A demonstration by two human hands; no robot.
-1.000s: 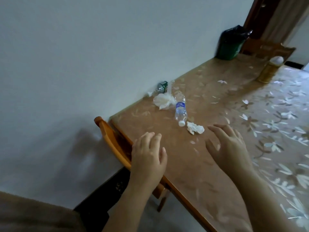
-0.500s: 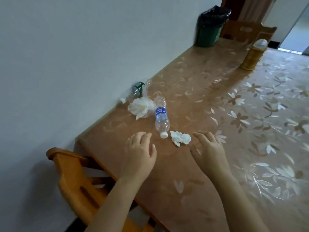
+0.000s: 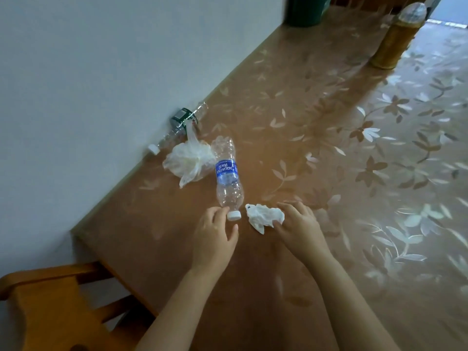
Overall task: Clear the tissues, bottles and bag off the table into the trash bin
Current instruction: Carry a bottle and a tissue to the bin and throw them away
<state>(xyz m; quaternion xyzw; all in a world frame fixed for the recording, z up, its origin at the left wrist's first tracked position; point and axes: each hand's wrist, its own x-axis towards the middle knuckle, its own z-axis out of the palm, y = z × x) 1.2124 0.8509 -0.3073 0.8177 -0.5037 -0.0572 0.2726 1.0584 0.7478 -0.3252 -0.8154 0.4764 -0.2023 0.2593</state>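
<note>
Dim, cool indoor light, soft at the far end

Daylight enters through a doorway point(image 3: 450, 8) far beyond the right hand point(image 3: 301, 229) and lays a pale sheen over the desk point(image 3: 329, 122) to that hand's right, bleaching the floral pattern. Around the left hand point(image 3: 215, 239) the desk is darker and matte. Both hands cast only faint, soft shadows. The wall point(image 3: 101, 72) left of the left hand is flat grey-blue. The bottle point(image 3: 228, 178) just beyond the left hand is sharp enough to read its label, and the tissue point(image 3: 263, 215) at the right hand's fingertips is the brightest white. The trash bin point(image 3: 306, 11) and yellow container point(image 3: 395, 39) far beyond both hands are smeared. Wide-angle stretch warps the chair point(image 3: 50, 307) below the left hand.
</note>
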